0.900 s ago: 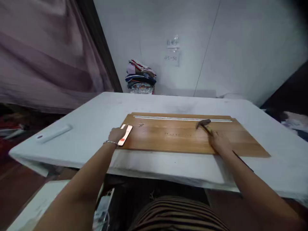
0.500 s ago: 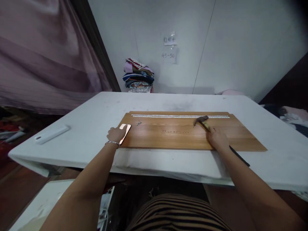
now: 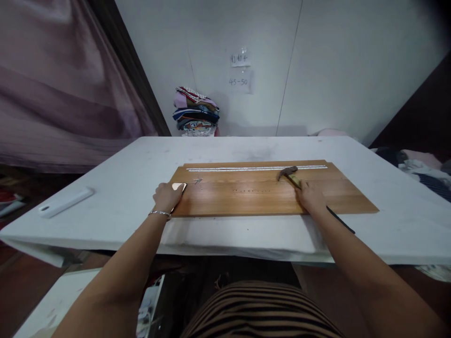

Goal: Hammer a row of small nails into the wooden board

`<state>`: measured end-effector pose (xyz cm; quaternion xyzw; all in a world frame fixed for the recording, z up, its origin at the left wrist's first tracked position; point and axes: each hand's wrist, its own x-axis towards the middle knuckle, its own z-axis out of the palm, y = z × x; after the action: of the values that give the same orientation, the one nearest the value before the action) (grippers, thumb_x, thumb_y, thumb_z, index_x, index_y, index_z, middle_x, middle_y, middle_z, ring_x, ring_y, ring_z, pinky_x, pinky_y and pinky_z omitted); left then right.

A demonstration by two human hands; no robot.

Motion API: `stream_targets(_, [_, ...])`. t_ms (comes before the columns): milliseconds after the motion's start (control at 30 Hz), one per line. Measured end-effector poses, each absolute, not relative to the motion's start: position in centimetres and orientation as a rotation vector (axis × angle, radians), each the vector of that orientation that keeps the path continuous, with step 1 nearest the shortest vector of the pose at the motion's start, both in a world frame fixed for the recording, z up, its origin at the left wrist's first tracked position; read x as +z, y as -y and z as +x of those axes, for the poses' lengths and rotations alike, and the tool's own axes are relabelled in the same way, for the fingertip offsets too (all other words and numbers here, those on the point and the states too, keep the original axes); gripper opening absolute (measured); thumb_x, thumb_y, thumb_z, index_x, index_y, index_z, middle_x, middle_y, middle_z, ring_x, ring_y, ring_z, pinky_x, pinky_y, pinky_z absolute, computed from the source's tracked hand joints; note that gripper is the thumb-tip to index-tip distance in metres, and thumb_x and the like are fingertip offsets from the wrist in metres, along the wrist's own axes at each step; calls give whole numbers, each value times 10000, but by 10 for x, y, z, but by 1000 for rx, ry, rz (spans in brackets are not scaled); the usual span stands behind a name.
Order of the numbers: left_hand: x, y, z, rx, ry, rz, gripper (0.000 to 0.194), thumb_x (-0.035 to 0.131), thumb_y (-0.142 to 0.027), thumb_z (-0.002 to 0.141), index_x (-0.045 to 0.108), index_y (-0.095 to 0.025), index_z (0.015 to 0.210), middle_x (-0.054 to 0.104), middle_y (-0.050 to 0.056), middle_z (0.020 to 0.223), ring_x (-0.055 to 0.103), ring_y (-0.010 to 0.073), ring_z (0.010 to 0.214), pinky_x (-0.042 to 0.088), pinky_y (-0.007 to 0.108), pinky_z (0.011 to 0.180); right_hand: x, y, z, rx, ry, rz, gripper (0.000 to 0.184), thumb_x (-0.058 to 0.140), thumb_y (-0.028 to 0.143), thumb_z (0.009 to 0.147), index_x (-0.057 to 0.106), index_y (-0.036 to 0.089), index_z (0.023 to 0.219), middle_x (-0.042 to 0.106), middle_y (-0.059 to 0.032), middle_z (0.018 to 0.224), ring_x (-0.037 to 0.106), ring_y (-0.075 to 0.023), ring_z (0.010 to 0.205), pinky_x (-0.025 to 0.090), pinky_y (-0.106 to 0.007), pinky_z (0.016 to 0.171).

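a row of small dark marks already dots the wooden board on the white surface; the loose nails look undriven. the left hand is closed on a phone, the right hand round the hammer.

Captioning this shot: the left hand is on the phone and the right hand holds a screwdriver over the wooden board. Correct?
Not quite: the head view shows a claw hammer, not a screwdriver, in the right hand over the wooden board. The left hand is on the phone, as you say.
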<state>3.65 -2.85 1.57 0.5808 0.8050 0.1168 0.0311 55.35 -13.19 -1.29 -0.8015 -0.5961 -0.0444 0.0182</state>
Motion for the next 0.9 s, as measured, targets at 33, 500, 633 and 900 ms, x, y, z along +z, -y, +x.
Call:
stream_targets(33, [17, 29, 39, 377, -2459, 1800, 657, 480, -562, 972, 715, -114, 1392, 654, 266, 1443, 612, 448, 1330, 508, 558, 1076, -11, 130, 554, -107, 1837, -2502, 421, 388, 353, 1109, 630, 89, 1331, 690, -251, 1301, 650, -330, 1173, 476, -376, 938])
stream_targets(500, [18, -2, 55, 620, -2197, 1734, 346, 593, -206, 896, 852, -188, 1124, 832, 82, 1202, 738, 278, 1165, 537, 327, 1015, -11, 103, 579, 152, 1800, -2611, 492, 386, 423, 1081, 736, 98, 1197, 727, -233, 1221, 737, -351, 1080, 548, -431, 924])
stream_targets(633, [14, -19, 66, 582, -2180, 1734, 264, 616, -193, 873, 839, -210, 1013, 840, 68, 1093, 750, 245, 1060, 551, 300, 918, -20, 104, 583, 184, 1824, -2553, 519, 362, 444, 1079, 721, 90, 1202, 724, -254, 1199, 741, -370, 1064, 547, -443, 913])
stream_targets(900, [5, -64, 82, 240, -2182, 1776, 192, 721, -288, 817, 785, -125, 895, 810, 228, 998, 772, 345, 971, 552, 384, 839, -35, 100, 595, 137, 1834, -2563, 496, 372, 431, 1086, 725, 99, 1189, 732, -261, 1155, 743, -390, 1045, 552, -458, 907])
